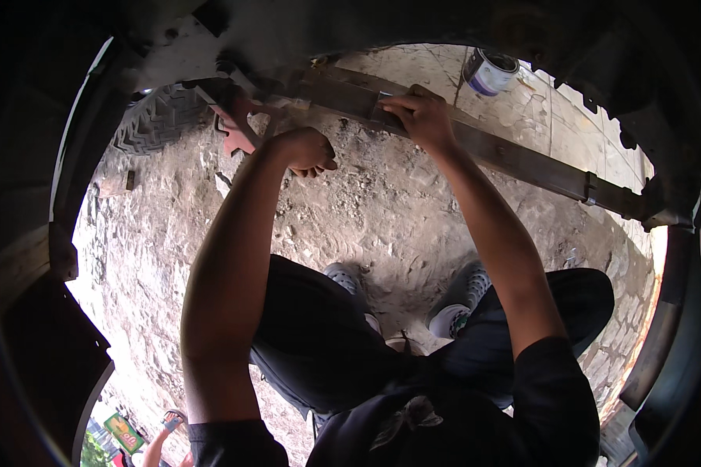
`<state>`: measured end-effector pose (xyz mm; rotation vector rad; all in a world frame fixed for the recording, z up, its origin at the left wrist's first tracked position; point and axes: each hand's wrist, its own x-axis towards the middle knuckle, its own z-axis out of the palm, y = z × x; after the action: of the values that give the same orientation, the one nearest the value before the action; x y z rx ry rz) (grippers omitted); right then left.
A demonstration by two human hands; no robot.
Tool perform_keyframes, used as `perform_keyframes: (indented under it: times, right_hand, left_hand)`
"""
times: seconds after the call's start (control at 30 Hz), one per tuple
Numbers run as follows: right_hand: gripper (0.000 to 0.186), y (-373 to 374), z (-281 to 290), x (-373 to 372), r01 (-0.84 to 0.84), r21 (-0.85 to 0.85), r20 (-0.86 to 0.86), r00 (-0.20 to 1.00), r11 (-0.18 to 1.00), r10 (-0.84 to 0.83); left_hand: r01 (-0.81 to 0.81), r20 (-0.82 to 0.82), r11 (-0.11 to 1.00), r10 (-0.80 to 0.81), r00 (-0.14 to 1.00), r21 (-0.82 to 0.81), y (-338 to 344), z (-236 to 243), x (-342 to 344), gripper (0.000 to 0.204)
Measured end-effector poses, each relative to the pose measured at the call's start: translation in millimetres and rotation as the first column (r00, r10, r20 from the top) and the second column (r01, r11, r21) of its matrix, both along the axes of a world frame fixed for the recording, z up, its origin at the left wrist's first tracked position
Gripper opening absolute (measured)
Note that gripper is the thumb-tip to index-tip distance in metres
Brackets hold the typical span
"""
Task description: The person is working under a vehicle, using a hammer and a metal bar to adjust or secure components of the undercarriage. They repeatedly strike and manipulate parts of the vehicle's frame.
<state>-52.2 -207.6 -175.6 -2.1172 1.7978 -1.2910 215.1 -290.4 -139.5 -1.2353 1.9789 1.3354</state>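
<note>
A long dark metal beam [514,156] runs across in front of me, from the upper middle down to the right. My right hand [422,115] rests on it, thumb and fingers pinched together. A small pale edge shows by the fingertips, too small to name. On the near side of the beam, my left hand [310,152] is bent at the wrist with its fingers curled in. Its palm is hidden, so I cannot make out whether anything is in it. Just left of that hand stands a reddish metal bracket or stand [237,124].
Behind the beam stands an open paint can [491,72]. A treaded tyre [160,121] lies at the upper left, with a small block [117,184] below it. Dark vehicle parts frame the view. My shoes rest on rough, gritty ground [366,202]. Another person's arm [160,447] shows lower left.
</note>
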Motion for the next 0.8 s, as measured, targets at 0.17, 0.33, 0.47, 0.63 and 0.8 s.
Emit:
perform_keyframes:
  times: [0.17, 0.33, 0.47, 0.63, 0.8]
  right_hand:
    - [0.015, 1, 7, 28, 0.026, 0.158, 0.185, 0.981, 0.987, -0.055]
    - [0.015, -5, 12, 7, 0.013, 0.157, 0.109, 0.994, 0.988, -0.030]
    - [0.015, -2, 11, 11, 0.043, 0.107, 0.062, 0.997, 0.993, -0.050]
    - [0.015, -15, 17, 30, 0.061, 0.099, 0.026, 0.998, 0.993, -0.064]
    - [0.015, 1, 11, 9, 0.081, 0.172, 0.045, 0.995, 0.982, -0.090]
  left_hand:
    - [0.023, 0.026, 1.000, -0.022, 0.999, -0.013, 8, 2, -4, 0.045]
    - [0.003, 0.024, 0.999, -0.002, 1.000, -0.044, 1, 15, -2, 0.045]
    - [-0.020, 0.042, 0.999, 0.022, 0.999, -0.037, 6, 11, 12, 0.047]
    - [-0.064, -0.044, 0.998, 0.064, 0.997, 0.019, -2, 6, 23, 0.047]
    - [-0.033, -0.164, 0.997, 0.020, 0.986, -0.075, 3, 16, 25, 0.045]
